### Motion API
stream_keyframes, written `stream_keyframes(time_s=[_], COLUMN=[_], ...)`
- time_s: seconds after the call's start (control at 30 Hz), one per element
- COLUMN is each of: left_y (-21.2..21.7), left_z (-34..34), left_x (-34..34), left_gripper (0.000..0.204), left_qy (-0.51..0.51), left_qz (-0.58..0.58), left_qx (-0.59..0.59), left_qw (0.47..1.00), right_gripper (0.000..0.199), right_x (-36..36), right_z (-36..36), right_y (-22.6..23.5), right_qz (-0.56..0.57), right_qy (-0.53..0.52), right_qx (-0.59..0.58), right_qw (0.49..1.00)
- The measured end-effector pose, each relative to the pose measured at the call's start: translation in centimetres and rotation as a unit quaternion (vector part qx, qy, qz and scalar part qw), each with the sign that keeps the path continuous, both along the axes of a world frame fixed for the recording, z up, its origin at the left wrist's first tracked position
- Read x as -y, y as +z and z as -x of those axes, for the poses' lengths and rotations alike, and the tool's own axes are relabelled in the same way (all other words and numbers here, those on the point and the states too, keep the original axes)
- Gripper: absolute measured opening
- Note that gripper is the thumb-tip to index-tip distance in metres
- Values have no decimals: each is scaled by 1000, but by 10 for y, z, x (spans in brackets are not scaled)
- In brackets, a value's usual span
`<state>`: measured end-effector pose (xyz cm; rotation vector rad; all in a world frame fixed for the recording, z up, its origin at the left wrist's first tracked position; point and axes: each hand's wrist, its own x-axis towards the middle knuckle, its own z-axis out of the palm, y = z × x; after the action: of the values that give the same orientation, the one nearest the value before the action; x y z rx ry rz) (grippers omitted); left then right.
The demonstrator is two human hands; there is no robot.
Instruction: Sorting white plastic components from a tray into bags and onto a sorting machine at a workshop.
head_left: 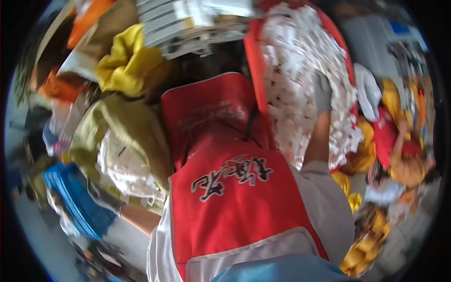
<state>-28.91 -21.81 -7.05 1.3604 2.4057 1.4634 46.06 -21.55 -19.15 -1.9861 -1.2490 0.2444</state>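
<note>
My right hand (322, 94), in a grey glove, rests on a heap of small white plastic-looking pieces (291, 84) that fills a long red tub (254, 61). Its fingertips blend into the heap, so their grip is unclear. Over on the left, my left hand (107, 199), also gloved in grey, is at the outer side of an olive woven sack (136, 127). White pieces (124, 167) lie in that sack's open mouth. Blur hides whether the left fingers hold the sack's edge or only touch it.
A blue plastic crate (77, 199) stands just left of my left hand. Ahead is a grey machine (162, 23), with a yellow sack (124, 61) beside it. Another person in orange (408, 164) is at the right, near several yellow bundles (369, 244).
</note>
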Motion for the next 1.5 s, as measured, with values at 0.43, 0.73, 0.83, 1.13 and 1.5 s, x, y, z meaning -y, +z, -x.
stream_keyframes(time_s=[0.43, 0.73, 0.83, 1.13, 1.5], left_y=[-1, -1, -5, 9, 85], left_z=[-92, -119, -115, -178, -342], left_x=[-100, -100, -101, -158, -244], left_gripper=[24, 23, 23, 18, 30], left_qy=[-184, -204, -199, -326, -589], left_qz=[2, 43, 33, -24, -3], left_qx=[-19, -13, 11, -9, -157], left_qw=[983, 978, 979, 945, 792], right_gripper=[43, 36, 52, 46, 52], right_x=[-106, -126, -66, 14, -37], right_z=[68, 34, 16, 51, 76], right_y=[-36, -40, -76, -117, 16], right_qz=[88, 311, 306, 29, -188], right_qy=[67, 85, 101, -13, 74], right_qx=[205, 56, -36, -493, -511], right_qw=[973, 945, 946, 870, 836])
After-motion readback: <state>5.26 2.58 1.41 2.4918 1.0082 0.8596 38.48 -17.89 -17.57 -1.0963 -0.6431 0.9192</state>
